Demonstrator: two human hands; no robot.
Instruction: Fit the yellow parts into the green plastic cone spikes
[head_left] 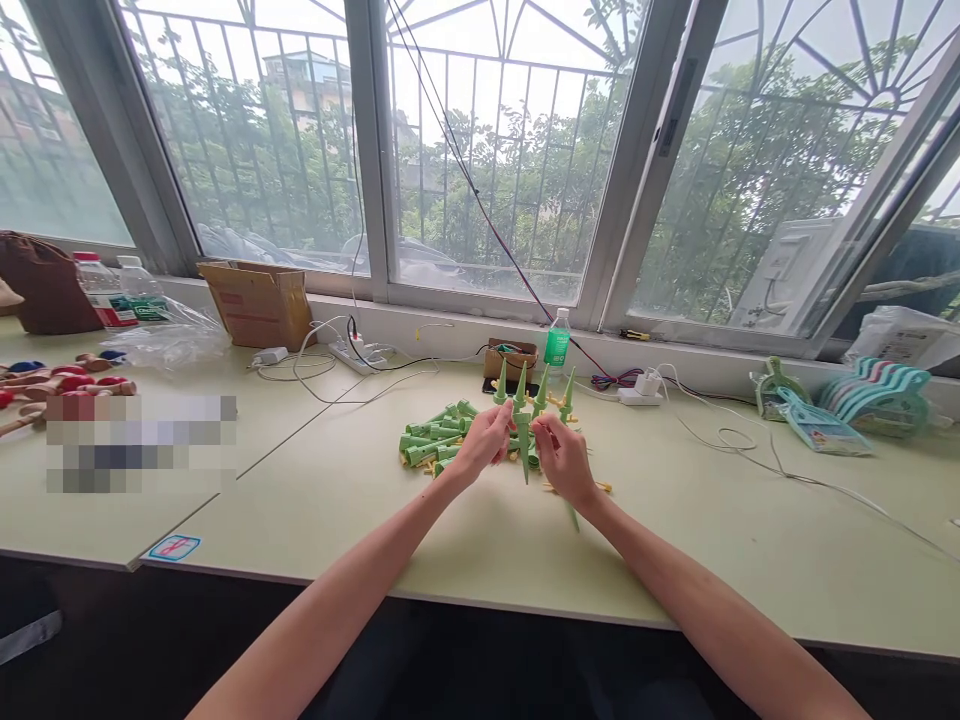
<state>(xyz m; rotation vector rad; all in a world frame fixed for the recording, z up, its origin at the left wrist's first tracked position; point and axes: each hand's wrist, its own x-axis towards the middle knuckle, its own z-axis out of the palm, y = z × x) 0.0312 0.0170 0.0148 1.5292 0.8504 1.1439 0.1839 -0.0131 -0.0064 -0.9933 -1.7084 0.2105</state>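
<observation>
One green spike (pixel 526 455), probably light and stiff
Left hand (pixel 486 440) pinches its thick end, likely the best hold; right hand (pixel 568 462): grip unclear.

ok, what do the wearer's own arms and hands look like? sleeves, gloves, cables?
Left arm and right arm: bare to the frame edge, no sleeves in view. Left hand and right hand: ungloved. No watch or cables visible on either; rings too small to tell.
</observation>
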